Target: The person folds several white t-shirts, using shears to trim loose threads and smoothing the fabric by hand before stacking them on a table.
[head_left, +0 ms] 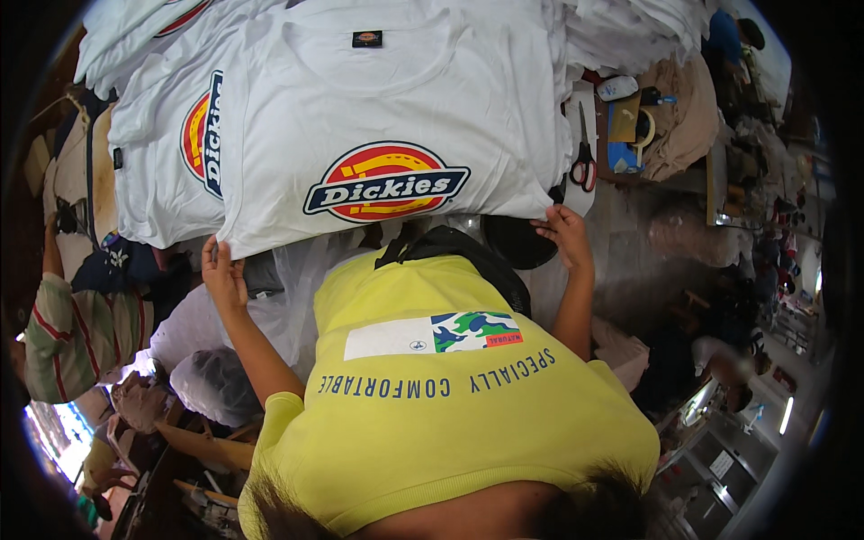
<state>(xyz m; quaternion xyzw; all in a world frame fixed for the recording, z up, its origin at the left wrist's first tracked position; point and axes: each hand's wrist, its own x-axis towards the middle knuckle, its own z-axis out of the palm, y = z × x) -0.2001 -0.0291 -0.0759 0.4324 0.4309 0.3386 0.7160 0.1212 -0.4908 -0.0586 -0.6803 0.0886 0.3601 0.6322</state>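
Note:
A white T-shirt (270, 153) with a printed red, yellow and blue logo on its chest lies spread out face up, its neck opening and dark label on the far side. My left hand (223, 273) pinches the near left corner of the shirt. At the near right corner, the fingers of my right hand (567, 236) close on the cloth. Between the two hands the shirt's near edge is drawn fairly straight, just in front of my body. Under and beside it on the left rests another white shirt (148, 193) with the same kind of print.
Scissors with red and black handles (585, 166) lie right of the shirts. Beyond them are a tape roll (643, 129) and brown cloth (688, 117). More white shirts (630, 31) are heaped at the back. A person in a striped sleeve (85, 337) is at the left.

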